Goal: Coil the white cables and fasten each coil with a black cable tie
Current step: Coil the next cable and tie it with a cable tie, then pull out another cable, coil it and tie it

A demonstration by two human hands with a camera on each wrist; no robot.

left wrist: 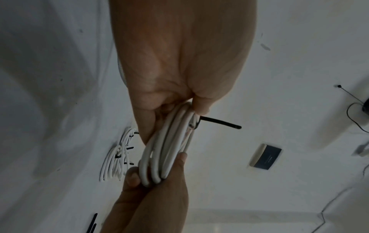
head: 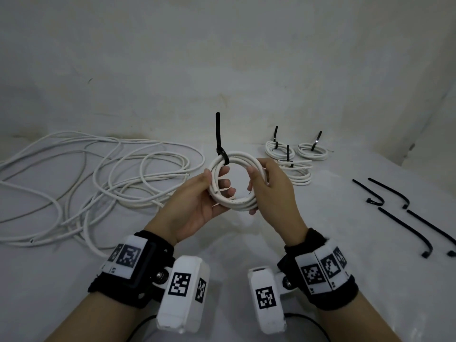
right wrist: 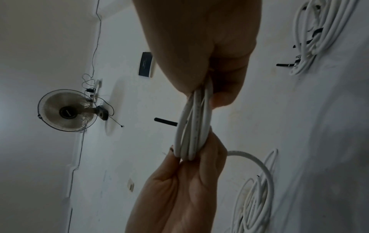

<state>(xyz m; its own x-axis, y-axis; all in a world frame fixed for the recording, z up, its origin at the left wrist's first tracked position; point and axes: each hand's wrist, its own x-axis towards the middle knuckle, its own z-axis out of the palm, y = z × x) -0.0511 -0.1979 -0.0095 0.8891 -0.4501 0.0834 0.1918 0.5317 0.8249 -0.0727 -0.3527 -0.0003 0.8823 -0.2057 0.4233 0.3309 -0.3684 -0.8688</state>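
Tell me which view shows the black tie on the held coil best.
The head view: the black tie shows whole, looped round the coil with its tail standing up, above the left hand. The left wrist view shows the tail and part of the loop; the right wrist view only a stub of tail behind the coil.

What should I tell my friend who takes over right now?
Left hand and right hand both grip the held coil, one on each side, above the table. A black tie is already around it, tail sticking up.
Done: three tied coils lie at the back right.
Left: set this coil down, then coil the loose cables on the left, using the spare ties on the right.
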